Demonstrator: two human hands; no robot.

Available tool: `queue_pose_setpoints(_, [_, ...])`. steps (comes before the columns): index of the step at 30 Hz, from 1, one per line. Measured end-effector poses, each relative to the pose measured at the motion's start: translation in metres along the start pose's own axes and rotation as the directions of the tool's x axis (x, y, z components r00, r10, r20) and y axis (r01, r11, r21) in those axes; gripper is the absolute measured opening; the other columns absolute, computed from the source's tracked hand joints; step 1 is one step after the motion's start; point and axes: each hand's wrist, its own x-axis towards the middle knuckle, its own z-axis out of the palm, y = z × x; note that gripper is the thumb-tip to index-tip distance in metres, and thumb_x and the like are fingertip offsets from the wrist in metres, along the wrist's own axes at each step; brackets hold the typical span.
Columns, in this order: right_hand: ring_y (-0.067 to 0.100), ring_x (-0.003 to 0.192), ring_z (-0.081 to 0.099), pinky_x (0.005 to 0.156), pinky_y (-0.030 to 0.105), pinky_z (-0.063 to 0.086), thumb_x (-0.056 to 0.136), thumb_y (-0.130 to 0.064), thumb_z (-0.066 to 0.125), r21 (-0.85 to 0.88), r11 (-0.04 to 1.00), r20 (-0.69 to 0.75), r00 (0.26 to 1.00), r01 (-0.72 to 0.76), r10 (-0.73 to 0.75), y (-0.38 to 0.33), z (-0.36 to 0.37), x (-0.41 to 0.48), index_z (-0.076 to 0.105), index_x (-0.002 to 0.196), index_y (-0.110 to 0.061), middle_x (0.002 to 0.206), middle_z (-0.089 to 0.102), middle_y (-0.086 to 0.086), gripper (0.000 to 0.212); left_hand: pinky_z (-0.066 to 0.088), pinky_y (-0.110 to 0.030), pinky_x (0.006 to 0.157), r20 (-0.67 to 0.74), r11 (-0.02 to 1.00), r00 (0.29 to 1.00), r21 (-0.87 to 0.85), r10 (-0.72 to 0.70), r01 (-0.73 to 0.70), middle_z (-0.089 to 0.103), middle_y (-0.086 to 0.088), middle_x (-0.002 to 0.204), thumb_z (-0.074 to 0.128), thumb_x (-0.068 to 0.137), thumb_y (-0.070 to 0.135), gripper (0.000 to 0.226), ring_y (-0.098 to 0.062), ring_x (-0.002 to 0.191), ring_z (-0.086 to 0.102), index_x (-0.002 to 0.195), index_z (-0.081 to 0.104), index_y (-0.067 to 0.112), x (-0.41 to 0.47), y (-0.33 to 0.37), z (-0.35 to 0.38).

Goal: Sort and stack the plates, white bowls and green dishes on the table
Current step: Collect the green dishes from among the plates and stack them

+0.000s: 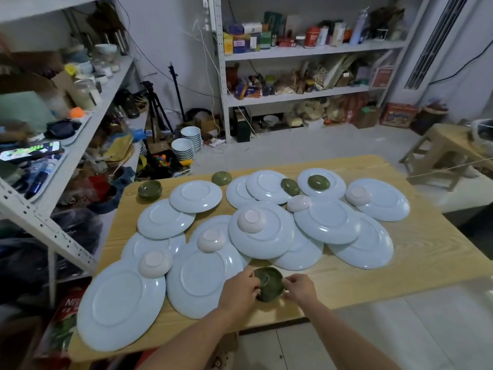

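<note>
A green dish [268, 283] is sitting between both hands — the left hand [241, 288] and right hand [300, 289] are gripping its opposite rims, just beside an upturned pale-blue plate [197, 279].

Fingers [253, 277] of the left hand [238, 288] and right hand [300, 289] cover both side rims of the green dish [269, 281]; whether it rests on the worktop [400, 265] or is lifted cannot be told. Both forearms [186, 340] run off the bottom edge. One plate [301, 255] lies largely hidden under its neighbours. Clutter on the left shelf [80, 145] is blurred. The right edge cuts the stool [440, 145].
</note>
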Motion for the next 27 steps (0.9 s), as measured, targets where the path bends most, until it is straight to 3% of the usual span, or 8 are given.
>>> queue_pose_setpoints(6, [0.019,0.075,0.065,0.086,0.04,0.056,0.094,-0.02,0.054,0.061,0.998,0.019,1.0,-0.005,0.004,0.002,-0.016,0.004,0.062,0.091,-0.008,0.079,0.065,0.004,0.015,0.047,-0.02,0.08,0.048,0.999,0.999,0.053,0.001,-0.004,0.052,0.003,0.11,0.053,0.094,0.026,0.018,-0.01,0.09,0.054,0.102,0.064,0.014,0.012,0.008,0.012])
queue_pose_setpoints(10, [0.028,0.085,0.067,0.084,0.041,0.056,0.093,-0.022,0.052,0.03,0.999,-0.032,0.999,0.018,-0.017,0.002,-0.027,0.013,0.066,0.093,0.001,0.087,0.067,0.013,0.027,0.049,-0.02,0.085,0.125,0.998,0.991,0.023,-0.055,0.052,0.05,0.01,0.115,0.061,0.085,0.047,0.035,-0.009,0.097,0.056,0.11,0.06,0.023,0.012,0.0,0.015])
queue_pose_setpoints(12, [0.027,0.079,0.066,0.08,0.041,0.055,0.093,-0.023,0.05,0.0,0.999,-0.044,0.998,0.036,-0.036,-0.003,-0.032,0.017,0.064,0.085,-0.002,0.086,0.068,0.016,0.026,0.047,-0.018,0.078,0.127,0.996,0.989,0.061,-0.077,0.07,0.05,0.01,0.109,0.056,0.086,0.055,0.042,-0.008,0.091,0.055,0.113,0.059,0.024,0.013,-0.008,0.009])
queue_pose_setpoints(15, [0.026,0.076,0.065,0.076,0.039,0.054,0.092,-0.024,0.049,-0.091,0.993,-0.081,0.994,0.072,-0.08,-0.015,-0.034,0.029,0.055,0.071,-0.009,0.086,0.068,0.02,0.027,0.044,-0.021,0.071,0.033,0.987,0.991,0.098,-0.132,0.128,0.05,0.005,0.106,0.047,0.092,0.052,0.04,-0.01,0.086,0.054,0.115,0.06,0.021,0.017,-0.025,-0.007])
queue_pose_setpoints(19, [0.024,0.077,0.063,0.072,0.034,0.051,0.093,-0.025,0.046,-0.196,0.973,-0.114,0.982,0.124,-0.148,-0.055,-0.027,0.043,0.049,0.064,-0.014,0.081,0.066,0.011,0.031,0.048,-0.03,0.077,-0.176,0.962,0.957,0.104,-0.231,0.251,0.056,-0.004,0.116,0.046,0.097,0.038,0.038,-0.019,0.101,0.057,0.125,0.059,0.016,0.031,-0.062,-0.037])
queue_pose_setpoints(23, [0.014,0.074,0.055,0.067,0.023,0.042,0.096,-0.027,0.043,-0.355,0.904,-0.095,0.953,0.238,-0.288,-0.11,-0.007,0.057,0.06,0.086,-0.013,0.081,0.06,0.001,0.024,0.047,-0.038,0.089,-0.294,0.896,0.893,0.188,-0.34,0.403,0.057,-0.011,0.129,0.055,0.093,0.034,0.045,-0.029,0.115,0.055,0.133,0.054,0.013,0.046,-0.107,-0.074])
queue_pose_setpoints(25, [0.019,0.086,0.06,0.075,0.029,0.046,0.096,-0.026,0.043,-0.401,0.864,-0.067,0.931,0.305,-0.36,-0.138,0.008,0.067,0.063,0.096,-0.012,0.093,0.064,0.004,0.024,0.044,-0.041,0.096,-0.324,0.864,0.862,0.195,-0.39,0.464,0.053,-0.013,0.137,0.058,0.092,0.035,0.052,-0.031,0.123,0.051,0.137,0.05,0.01,0.053,-0.131,-0.093])
queue_pose_setpoints(27, [0.022,0.105,0.058,0.085,0.031,0.045,0.096,-0.025,0.044,-0.455,0.814,-0.033,0.907,0.361,-0.42,-0.164,0.025,0.078,0.063,0.112,-0.012,0.112,0.062,0.006,0.027,0.033,-0.041,0.108,-0.283,0.839,0.847,0.192,-0.449,0.509,0.038,-0.013,0.15,0.048,0.096,0.038,0.059,-0.029,0.138,0.035,0.146,0.035,0.01,0.061,-0.156,-0.111])
